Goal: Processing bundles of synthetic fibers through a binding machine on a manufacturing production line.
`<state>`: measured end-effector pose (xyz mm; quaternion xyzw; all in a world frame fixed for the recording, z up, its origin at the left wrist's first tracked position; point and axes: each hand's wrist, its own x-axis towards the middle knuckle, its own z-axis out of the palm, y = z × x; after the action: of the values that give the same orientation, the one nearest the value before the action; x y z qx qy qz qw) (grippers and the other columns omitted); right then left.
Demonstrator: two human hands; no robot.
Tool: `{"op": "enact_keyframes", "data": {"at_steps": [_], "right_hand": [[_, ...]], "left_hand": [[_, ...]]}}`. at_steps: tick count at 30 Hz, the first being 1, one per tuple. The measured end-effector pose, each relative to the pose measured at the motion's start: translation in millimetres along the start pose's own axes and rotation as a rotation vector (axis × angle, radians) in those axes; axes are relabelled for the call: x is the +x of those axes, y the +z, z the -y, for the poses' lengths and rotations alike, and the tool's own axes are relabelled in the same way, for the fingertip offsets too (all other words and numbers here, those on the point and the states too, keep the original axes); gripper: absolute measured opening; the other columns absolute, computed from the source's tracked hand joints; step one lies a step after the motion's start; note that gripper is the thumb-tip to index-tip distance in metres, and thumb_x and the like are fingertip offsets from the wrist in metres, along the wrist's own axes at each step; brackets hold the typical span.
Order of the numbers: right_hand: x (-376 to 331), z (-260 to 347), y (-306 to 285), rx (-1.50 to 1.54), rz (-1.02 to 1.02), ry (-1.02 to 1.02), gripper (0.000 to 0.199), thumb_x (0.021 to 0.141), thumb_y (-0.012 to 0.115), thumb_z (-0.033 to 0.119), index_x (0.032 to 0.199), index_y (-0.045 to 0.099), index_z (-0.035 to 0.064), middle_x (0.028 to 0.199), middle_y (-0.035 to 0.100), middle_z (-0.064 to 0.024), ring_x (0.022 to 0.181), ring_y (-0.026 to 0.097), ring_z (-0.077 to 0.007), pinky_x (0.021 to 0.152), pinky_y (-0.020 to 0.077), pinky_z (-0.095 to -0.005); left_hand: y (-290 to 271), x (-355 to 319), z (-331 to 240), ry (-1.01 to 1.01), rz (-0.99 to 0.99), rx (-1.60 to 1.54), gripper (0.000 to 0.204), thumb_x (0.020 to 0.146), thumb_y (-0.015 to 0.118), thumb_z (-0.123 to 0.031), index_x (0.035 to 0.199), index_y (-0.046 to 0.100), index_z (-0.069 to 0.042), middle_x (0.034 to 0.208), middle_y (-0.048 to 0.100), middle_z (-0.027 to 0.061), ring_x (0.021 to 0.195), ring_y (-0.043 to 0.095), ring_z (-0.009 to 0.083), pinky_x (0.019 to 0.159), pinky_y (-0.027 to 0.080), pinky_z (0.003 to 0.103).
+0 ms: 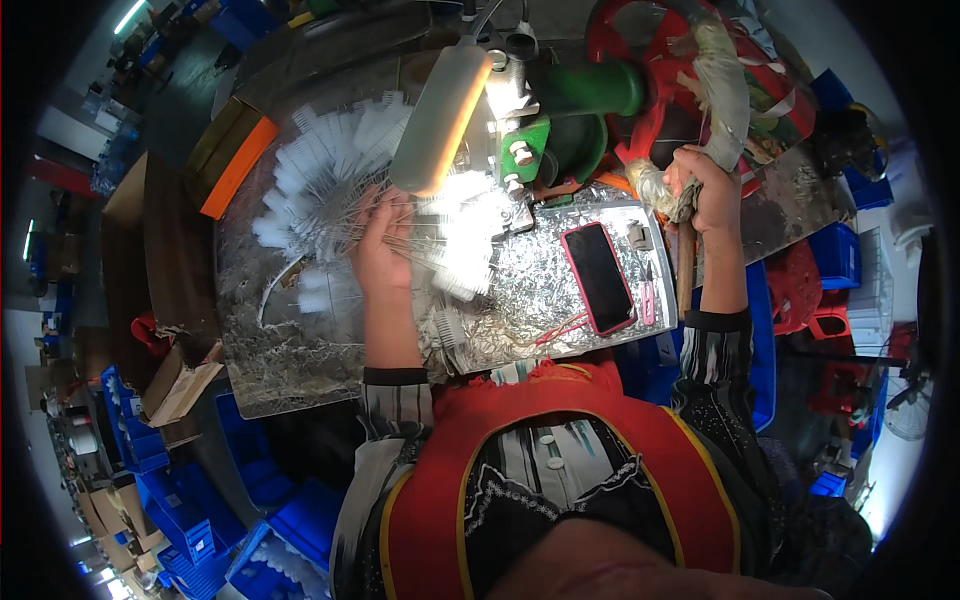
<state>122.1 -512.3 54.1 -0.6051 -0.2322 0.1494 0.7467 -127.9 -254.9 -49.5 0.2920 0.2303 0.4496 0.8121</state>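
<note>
Left of the dark-screened phone (598, 277), your left hand (384, 245) lies half-curled among white brushes (318, 160); whether it grips any, I cannot tell. Right of the phone, your right hand (712, 195) is closed around a wrapped handle (720, 85).

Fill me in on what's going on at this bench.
At the bench, a person's left hand is among the wire stems of white brushes, beside a lit lamp; its exact grip is unclear. The right hand grips the wrapped handle of a red and green machine. A phone lies on a silvery sheet.
</note>
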Motion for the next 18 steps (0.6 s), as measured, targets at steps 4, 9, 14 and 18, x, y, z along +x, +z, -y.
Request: {"op": "enact_keyframes", "data": {"at_steps": [4,9,14,18], "right_hand": [[-1,11,5,-0.081,-0.047,0.108,0.027,0.073,0.052,0.01,0.049,0.044,0.0046,0.046,0.044,-0.0076,0.048,0.045,-0.0175,0.059,0.0393,-0.0282],[1,-7,-5,0.029,-0.014,0.006,0.011,0.069,0.06,0.007,0.065,0.055,-0.0022,0.049,0.05,-0.0085,0.042,0.048,-0.0163,0.041,0.0384,-0.0279],[-1,-14,-4,0.036,-0.022,-0.04,0.012,0.069,0.059,0.007,0.064,0.055,-0.0023,0.049,0.049,-0.0094,0.043,0.049,-0.0158,0.042,0.0387,-0.0272],[2,14,-2,-0.079,0.011,0.146,0.025,0.074,0.053,0.011,0.05,0.047,0.0033,0.046,0.046,-0.0084,0.047,0.046,-0.0181,0.057,0.0397,-0.0276]], "left_hand": [[-8,9,-3,0.034,0.013,-0.036,0.036,0.078,0.054,0.001,0.113,0.045,0.002,0.099,0.059,0.015,0.091,0.057,0.0227,0.079,0.046,0.03],[-3,7,-4,0.027,-0.032,-0.008,0.035,0.078,0.053,0.002,0.112,0.045,0.002,0.098,0.059,0.0149,0.091,0.057,0.0222,0.079,0.047,0.03],[1,6,-6,0.023,-0.038,0.018,0.035,0.078,0.053,0.003,0.111,0.046,0.002,0.097,0.059,0.0147,0.09,0.057,0.0223,0.078,0.047,0.031],[2,8,-3,0.017,-0.023,0.034,0.035,0.078,0.054,0.003,0.112,0.046,0.002,0.099,0.058,0.0145,0.09,0.057,0.0221,0.078,0.047,0.031]]}}
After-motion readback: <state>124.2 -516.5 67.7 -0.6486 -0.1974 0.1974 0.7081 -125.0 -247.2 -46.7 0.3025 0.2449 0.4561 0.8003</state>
